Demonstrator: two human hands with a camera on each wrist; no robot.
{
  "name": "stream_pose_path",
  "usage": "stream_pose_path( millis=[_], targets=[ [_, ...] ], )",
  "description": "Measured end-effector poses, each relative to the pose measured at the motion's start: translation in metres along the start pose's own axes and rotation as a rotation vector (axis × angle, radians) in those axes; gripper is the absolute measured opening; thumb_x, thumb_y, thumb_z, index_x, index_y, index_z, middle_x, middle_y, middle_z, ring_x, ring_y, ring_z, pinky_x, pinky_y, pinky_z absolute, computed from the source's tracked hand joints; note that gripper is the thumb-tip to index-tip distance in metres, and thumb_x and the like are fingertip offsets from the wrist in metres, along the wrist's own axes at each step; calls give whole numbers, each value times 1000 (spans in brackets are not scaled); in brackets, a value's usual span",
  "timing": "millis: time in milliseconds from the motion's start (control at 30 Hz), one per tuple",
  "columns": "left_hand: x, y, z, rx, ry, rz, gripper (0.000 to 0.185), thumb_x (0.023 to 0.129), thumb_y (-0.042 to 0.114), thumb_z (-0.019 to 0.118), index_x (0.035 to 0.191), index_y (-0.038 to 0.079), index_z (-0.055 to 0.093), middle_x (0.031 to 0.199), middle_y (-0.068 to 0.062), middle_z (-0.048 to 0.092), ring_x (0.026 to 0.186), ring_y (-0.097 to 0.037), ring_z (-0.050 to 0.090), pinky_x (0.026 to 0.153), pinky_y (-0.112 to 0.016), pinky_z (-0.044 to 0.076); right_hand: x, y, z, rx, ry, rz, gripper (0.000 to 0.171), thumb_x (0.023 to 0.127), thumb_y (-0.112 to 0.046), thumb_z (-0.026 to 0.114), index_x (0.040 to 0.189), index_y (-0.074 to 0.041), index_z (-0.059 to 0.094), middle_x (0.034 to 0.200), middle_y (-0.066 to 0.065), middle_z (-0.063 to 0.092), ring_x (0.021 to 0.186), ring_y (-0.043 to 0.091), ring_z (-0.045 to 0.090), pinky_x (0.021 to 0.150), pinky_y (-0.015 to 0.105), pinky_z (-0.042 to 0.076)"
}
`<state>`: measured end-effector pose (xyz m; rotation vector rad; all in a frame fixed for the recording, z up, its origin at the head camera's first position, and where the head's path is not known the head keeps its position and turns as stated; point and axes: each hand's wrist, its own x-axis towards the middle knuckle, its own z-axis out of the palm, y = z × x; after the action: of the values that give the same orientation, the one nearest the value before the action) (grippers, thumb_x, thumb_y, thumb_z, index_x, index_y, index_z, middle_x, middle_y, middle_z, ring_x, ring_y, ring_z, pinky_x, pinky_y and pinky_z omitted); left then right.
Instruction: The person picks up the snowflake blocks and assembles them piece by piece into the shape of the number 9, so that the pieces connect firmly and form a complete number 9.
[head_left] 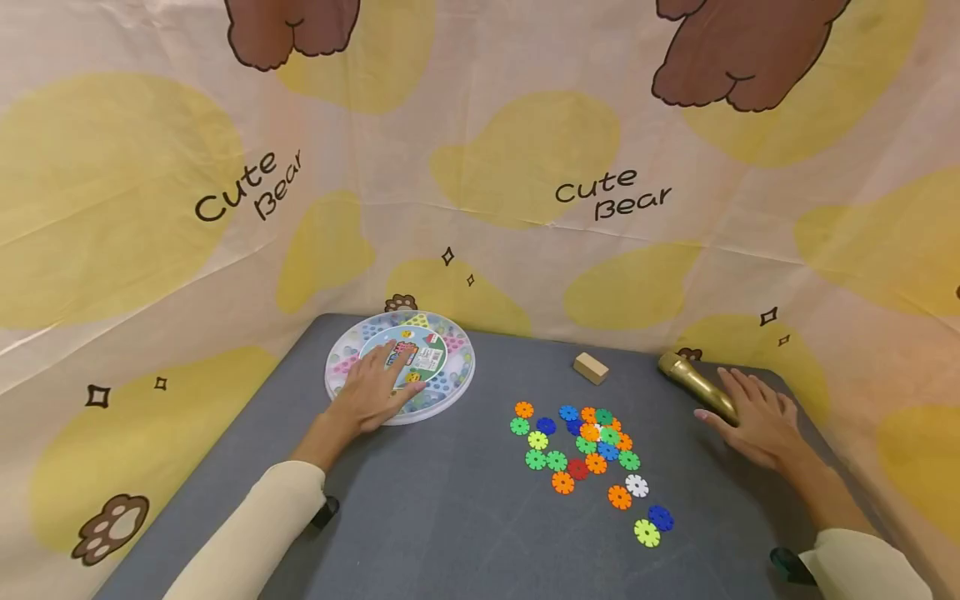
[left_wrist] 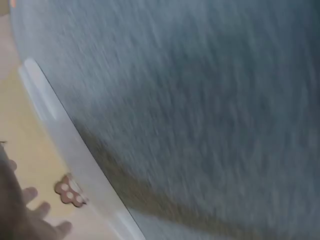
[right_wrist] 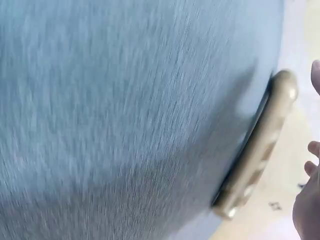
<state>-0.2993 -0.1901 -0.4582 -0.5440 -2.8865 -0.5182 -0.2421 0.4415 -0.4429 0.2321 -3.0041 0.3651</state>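
Observation:
At the table's back left lies a round game board (head_left: 448, 385) in a clear plastic case, with coloured dots and a printed label in its middle. My left hand (head_left: 375, 390) spreads its straight fingers over the board's near side. In the left wrist view only the board's pale edge (left_wrist: 82, 155) and some fingertips show. A gold rod with a wider head (head_left: 693, 387), like a microphone, lies slantwise at the back right. My right hand (head_left: 761, 421) is beside its narrow end, fingers extended and overlapping it in the head view; the right wrist view shows fingers apart from the rod (right_wrist: 257, 145).
Several flower-shaped plastic discs (head_left: 577, 468) in orange, green, blue, red, white and yellow are scattered mid-table, some overlapping. A small wooden block (head_left: 591, 368) lies behind them. A printed cloth (head_left: 495, 167) rises behind the grey table (head_left: 420, 517).

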Motion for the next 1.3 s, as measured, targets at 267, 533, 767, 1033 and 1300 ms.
stream_pose_path(
  millis=[267, 533, 767, 1033, 1300],
  targets=[
    [-8, 50, 2, -251, 97, 134, 62, 103, 38, 67, 155, 6, 52, 151, -21, 53, 142, -41, 50, 118, -60, 40, -5, -46, 6, 151, 88, -111, 89, 98, -42, 75, 161, 5, 34, 153, 37, 45, 136, 63, 41, 102, 80, 31],
    [-26, 101, 4, -573, -13, 150, 40, 100, 18, 74, 136, 3, 68, 132, -15, 69, 116, -32, 70, 96, -46, 60, -22, -86, 15, 345, 66, -142, 64, 95, -30, 82, 146, -1, 59, 132, 19, 70, 109, 37, 69, 78, 35, 58],
    [-34, 126, 9, -710, -170, 112, 37, 100, 20, 75, 134, 7, 70, 130, -11, 71, 116, -24, 71, 100, -42, 58, -42, -108, 18, 420, -73, -91, 53, 91, -30, 86, 135, -4, 70, 118, 10, 75, 86, 15, 69, 71, 26, 56],
    [-31, 144, 34, -691, -237, 89, 41, 98, 22, 77, 134, 4, 70, 131, -14, 71, 115, -24, 72, 97, -40, 59, -60, -107, 23, 442, -196, -93, 50, 88, -34, 87, 127, -6, 74, 110, -1, 77, 92, 6, 66, 76, 24, 56],
    [-22, 162, 54, -621, -278, 118, 40, 98, 23, 77, 133, 5, 72, 129, -9, 72, 115, -24, 70, 100, -39, 57, -72, -101, 21, 471, -262, -108, 39, 86, -29, 89, 117, -8, 77, 101, -5, 74, 86, 1, 62, 74, 24, 55]
  ],
)
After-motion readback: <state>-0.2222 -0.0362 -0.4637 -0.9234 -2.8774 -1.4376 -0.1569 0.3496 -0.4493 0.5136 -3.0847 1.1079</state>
